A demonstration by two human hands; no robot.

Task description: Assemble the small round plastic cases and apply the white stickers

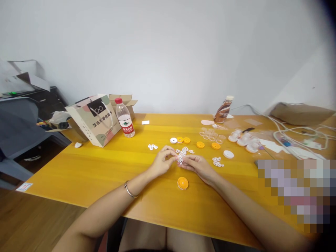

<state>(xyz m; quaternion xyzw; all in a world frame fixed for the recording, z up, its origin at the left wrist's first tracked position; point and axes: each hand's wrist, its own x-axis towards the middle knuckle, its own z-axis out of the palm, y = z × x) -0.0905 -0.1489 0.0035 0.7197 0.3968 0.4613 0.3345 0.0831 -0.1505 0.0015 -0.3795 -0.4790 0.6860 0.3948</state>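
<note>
Between both hands is a small white cut-out piece (180, 159) with holes in it. My left hand (164, 161) pinches it from the left. My right hand (197, 167) has its fingers closed on the right side of the same piece. More white cut-out pieces (185, 149) lie on the table just beyond my fingertips. Closer to me, below the hands, sits a round orange disc (183, 183) with a pale rim underneath. A row of a white disc (173, 140) and orange discs (186, 140) lies farther back.
Small white parts (152, 146) lie left of the hands; clear plastic cups (210, 134) and a white disc (228, 154) lie right. A water bottle (126, 120) and paper bag (96, 120) stand at left, a brown drink bottle (223, 111) at back right. Cables (283, 130) run along the right.
</note>
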